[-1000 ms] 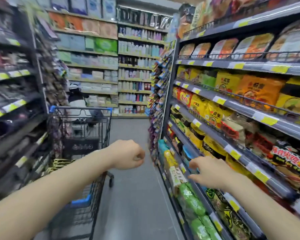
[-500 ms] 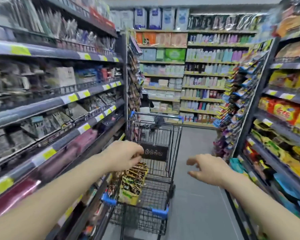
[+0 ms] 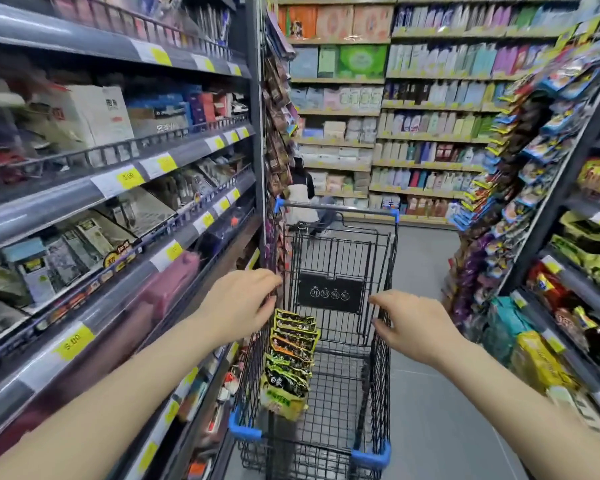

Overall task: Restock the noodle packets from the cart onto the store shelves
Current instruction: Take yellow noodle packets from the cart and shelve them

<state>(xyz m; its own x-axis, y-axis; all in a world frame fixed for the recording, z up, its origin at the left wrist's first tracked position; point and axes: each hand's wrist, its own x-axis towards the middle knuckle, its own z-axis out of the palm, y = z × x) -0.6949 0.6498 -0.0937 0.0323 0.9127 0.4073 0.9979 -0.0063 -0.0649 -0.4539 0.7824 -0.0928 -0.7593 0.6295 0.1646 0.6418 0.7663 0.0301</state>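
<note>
Cart: black wire shopping cart (image 3: 340, 306), row of green and yellow noodle packets (image 3: 290, 362) stood inside.
Left hand (image 3: 238, 306): grip released, held over the packets.
Right hand (image 3: 413, 327): grip released, nothing held.

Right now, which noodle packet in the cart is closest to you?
The front noodle packet, the green-yellow one with big white letters, at the near end of the row in the cart. The others stand behind it, mostly hidden, toward the left hand.

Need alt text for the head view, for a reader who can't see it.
Two bare hands, left hand and right hand, reach over a black wire cart holding a row of noodle packets along its left side. Stocked store shelves line both sides of the aisle.
</note>
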